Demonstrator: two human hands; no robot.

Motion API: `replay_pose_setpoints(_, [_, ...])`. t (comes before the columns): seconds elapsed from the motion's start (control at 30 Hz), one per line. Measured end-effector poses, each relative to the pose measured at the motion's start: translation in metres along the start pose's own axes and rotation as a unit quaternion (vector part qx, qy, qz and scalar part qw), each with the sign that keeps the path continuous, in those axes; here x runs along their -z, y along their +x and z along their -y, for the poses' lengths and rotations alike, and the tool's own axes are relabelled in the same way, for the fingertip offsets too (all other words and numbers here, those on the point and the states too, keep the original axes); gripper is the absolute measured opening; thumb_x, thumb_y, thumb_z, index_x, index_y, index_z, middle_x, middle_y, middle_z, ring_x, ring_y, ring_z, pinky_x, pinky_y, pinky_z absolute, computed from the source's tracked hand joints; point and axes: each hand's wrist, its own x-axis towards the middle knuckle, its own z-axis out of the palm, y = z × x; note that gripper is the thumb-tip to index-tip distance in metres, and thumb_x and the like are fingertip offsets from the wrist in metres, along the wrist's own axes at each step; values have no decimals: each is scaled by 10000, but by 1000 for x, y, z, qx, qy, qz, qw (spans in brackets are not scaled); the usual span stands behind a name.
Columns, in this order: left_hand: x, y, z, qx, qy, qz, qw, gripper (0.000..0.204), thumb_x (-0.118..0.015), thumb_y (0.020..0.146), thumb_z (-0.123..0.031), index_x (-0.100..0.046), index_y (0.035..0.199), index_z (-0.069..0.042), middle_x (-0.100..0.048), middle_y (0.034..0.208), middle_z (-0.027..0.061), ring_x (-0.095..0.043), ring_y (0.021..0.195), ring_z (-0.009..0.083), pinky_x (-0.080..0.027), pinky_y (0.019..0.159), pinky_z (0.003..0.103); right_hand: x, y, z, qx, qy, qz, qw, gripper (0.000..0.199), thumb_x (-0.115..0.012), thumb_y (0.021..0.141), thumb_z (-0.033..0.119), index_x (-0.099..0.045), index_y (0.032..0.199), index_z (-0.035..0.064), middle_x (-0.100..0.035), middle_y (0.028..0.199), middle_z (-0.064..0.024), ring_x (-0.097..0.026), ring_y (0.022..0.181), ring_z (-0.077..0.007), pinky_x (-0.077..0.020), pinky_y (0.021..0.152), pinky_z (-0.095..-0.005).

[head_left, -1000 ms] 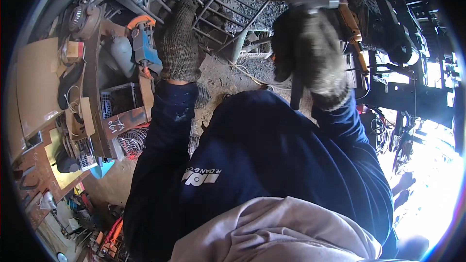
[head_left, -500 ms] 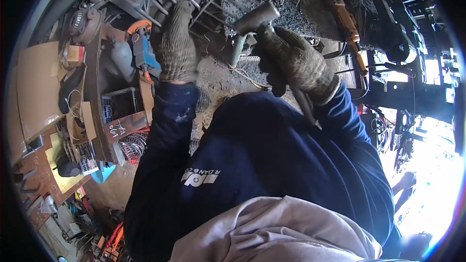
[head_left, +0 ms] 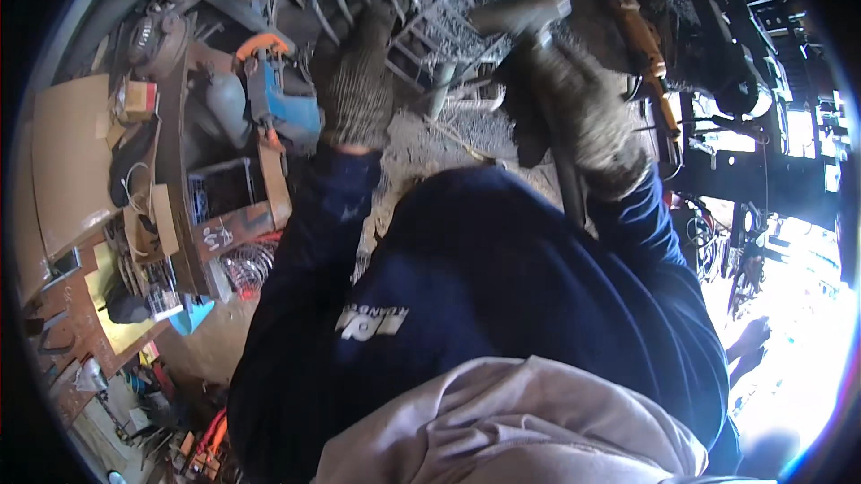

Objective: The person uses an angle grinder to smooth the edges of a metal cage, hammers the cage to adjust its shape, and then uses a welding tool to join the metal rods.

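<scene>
As we look down, both gloved hands work at a metal grille (head_left: 430,0).
Our left hand (head_left: 357,89) rests on the grille's bars, fingers clenched round one; our right hand (head_left: 574,112), blurred, has its fingers wrapped round a hammer (head_left: 529,13), head raised just over the grille; a blue tool (head_left: 282,107) lies left.

Hammer (head_left: 529,22), grey metal head w/ dark handle, motion-blurred, raised over curved-bar metal grate (head_left: 421,0)
</scene>
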Motion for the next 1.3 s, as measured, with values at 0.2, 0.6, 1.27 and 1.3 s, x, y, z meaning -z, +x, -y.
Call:
replay_pose_setpoints(0.2, [2,19,-1,-17,67,-31,997,395,-585,842,9,-655,1225,-55,-654,1246,169,-628,1155,324,-498,970,406,16,-3,-5,141,-23,-10,990,378,-557,1025,357,-636,1139,6,-664,785,-62,-650,648,-128,-529,554,-263])
replay_pose_setpoints(0.6, [7,24,-5,95,-76,-27,992,409,-544,881,19,-637,1270,-64,-643,1283,173,-615,1193,325,-471,1033,407,-9,-2,-21,153,-2,-9,988,373,-543,1030,345,-627,1135,-2,-666,804,-67,-611,611,-111,-500,545,-260])
replay_pose_setpoints(1.27, [10,24,-1,131,-197,-41,971,318,-557,909,-35,-664,1208,-48,-681,1168,141,-660,1055,289,-524,925,393,9,-8,-59,121,57,29,991,330,-595,1011,328,-617,1107,12,-629,729,-29,-583,580,-100,-470,529,-250])
replay_pose_setpoints(1.3, [10,26,-6,159,-237,-35,958,296,-549,963,-127,-649,1223,-28,-672,1183,120,-663,1054,263,-545,911,386,7,-8,-59,125,45,27,991,324,-597,1010,327,-621,1100,17,-629,731,-27,-579,583,-93,-464,529,-247])
